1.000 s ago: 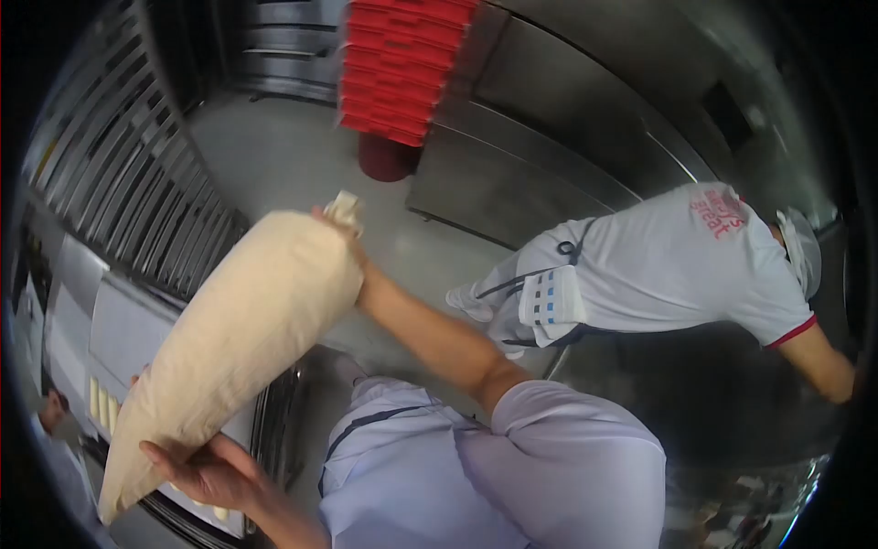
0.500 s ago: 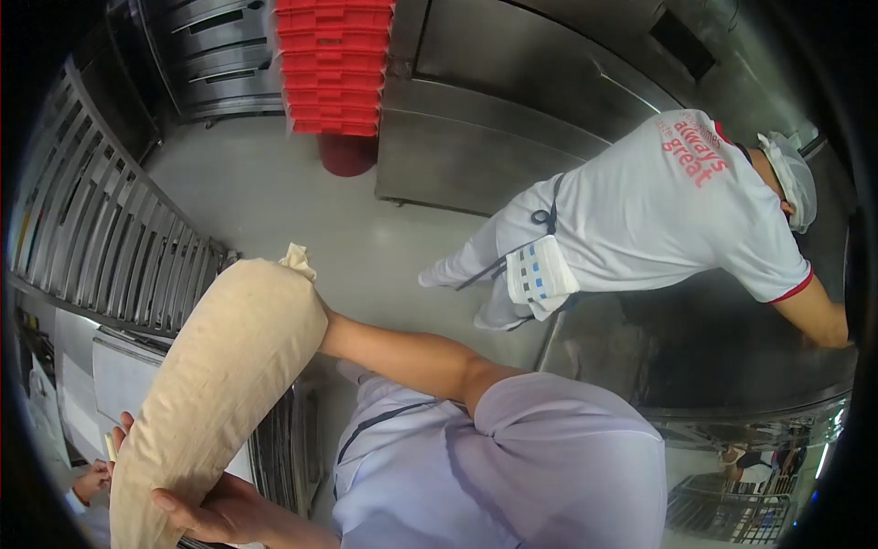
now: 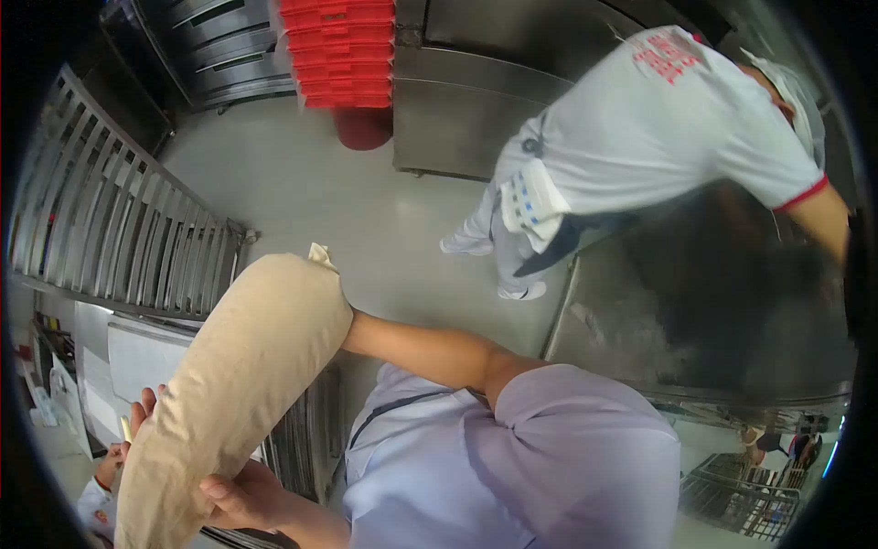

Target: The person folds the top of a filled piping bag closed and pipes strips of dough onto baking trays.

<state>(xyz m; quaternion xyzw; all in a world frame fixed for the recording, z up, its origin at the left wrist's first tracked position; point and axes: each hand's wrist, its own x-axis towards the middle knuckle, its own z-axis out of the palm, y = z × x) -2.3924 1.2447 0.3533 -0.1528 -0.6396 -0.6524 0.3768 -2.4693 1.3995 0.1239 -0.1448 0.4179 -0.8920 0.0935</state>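
Observation:
A large, full beige cloth bag [image 3: 251, 366] slants across the left side of the view, its wide end up and its narrow end down at the lower left. My left hand [image 3: 242, 499] is wrapped round the narrower part, thumb on the near side and fingertips showing past the far edge. At the wide end, my right hand [image 3: 351, 329] supports the bag below its gathered, twisted tip [image 3: 320, 254]; the bag hides its fingers.
A metal rack [image 3: 119, 201] stands left, beside pale trays [image 3: 146, 357]. Red crates [image 3: 338, 55] are stacked on a dark red base [image 3: 363, 128]. A co-worker [image 3: 640, 137] bends over a steel surface [image 3: 695, 311] at right. Another person's hand [image 3: 108, 465] shows lower left.
The bag's narrow end has swung downward, and the bag has dropped lower in view. My right hand has gone out of sight behind it. The co-worker appears higher up in the view.

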